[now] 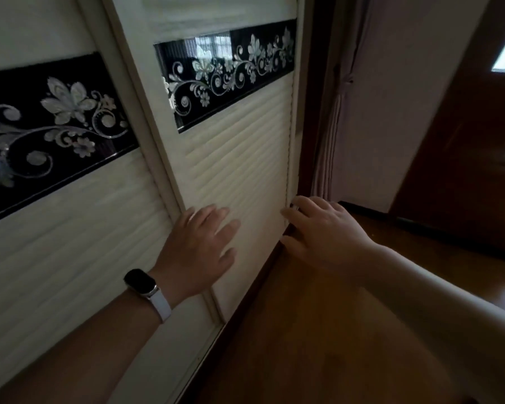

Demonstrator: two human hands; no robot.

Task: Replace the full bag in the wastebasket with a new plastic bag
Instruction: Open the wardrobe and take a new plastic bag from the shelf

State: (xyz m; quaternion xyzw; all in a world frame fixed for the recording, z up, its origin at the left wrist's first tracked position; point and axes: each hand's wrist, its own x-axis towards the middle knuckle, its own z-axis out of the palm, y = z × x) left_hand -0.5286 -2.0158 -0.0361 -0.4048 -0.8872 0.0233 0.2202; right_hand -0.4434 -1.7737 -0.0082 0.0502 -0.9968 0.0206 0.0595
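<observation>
**At the wardrobe door – both hands on one panel**

Nearest, two bare forearms reach over the wood floor point(303, 351); the left wrist wears a watch point(142, 282) on a white strap. The left hand point(196, 252) lies flat on the cream ribbed door point(239, 161), fingers straight and spread, holding nothing. The right hand point(324, 237) sits at that door's right edge – whether its fingers hook the edge or only touch it, I cannot tell. Higher up, a black floral band point(231, 68) crosses the door. Beyond hangs a tied curtain point(330, 135). Wastebasket and bag are out of view.
</observation>
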